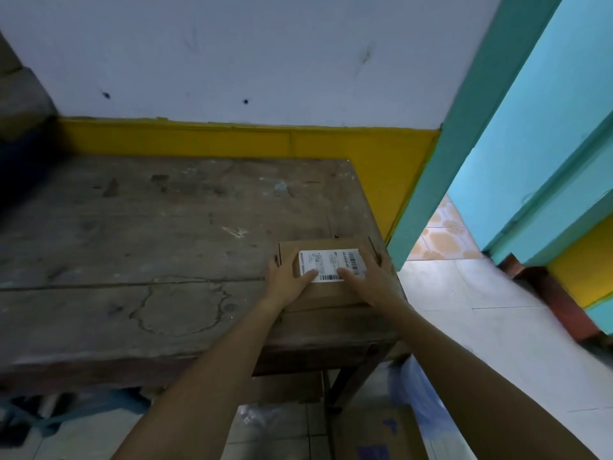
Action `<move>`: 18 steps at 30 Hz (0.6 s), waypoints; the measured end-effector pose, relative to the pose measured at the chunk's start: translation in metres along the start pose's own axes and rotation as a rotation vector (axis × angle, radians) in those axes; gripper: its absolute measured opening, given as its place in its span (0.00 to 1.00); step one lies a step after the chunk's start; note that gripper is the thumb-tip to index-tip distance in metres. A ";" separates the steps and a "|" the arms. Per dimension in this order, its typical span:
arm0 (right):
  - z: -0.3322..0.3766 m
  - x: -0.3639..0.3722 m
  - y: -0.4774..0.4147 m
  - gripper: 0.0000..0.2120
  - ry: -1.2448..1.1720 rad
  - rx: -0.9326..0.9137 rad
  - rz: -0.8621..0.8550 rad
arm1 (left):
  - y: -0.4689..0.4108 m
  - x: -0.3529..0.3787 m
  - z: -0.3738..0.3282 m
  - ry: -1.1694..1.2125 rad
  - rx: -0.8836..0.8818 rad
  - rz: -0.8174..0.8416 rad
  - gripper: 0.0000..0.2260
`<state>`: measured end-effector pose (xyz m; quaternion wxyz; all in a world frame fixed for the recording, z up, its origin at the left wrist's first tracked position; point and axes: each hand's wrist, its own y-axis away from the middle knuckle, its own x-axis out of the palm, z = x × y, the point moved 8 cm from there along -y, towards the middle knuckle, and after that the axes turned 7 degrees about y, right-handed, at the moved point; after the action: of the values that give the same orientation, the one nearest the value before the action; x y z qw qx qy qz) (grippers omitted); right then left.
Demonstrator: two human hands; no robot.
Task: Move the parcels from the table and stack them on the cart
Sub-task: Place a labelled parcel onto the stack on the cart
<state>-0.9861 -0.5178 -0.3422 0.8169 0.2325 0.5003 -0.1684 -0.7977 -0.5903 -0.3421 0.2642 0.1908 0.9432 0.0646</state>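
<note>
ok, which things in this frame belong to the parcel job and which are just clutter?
Job:
- parcel, labelled, at the table's right end
- left hand and right hand, gripping its sides
- table
- cart: not in view

Lying about:
- cardboard box on the floor under the table
- plastic bag beside the table leg

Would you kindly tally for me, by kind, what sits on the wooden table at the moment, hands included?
Cardboard parcel: 1
White shipping label on it: 1
Hands gripping the parcel: 2 (left hand, right hand)
Total: 4
</note>
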 end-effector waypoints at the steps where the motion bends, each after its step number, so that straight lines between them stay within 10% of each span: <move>1: -0.002 0.000 -0.001 0.41 0.005 0.000 0.002 | -0.001 0.000 -0.001 -0.003 -0.002 -0.011 0.32; 18: -0.009 0.000 -0.004 0.41 -0.008 0.023 0.022 | 0.001 -0.001 0.003 0.138 -0.005 -0.112 0.31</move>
<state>-0.9949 -0.5161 -0.3466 0.8178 0.2467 0.4926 -0.1661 -0.7945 -0.5897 -0.3440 0.2020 0.1324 0.9682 0.0649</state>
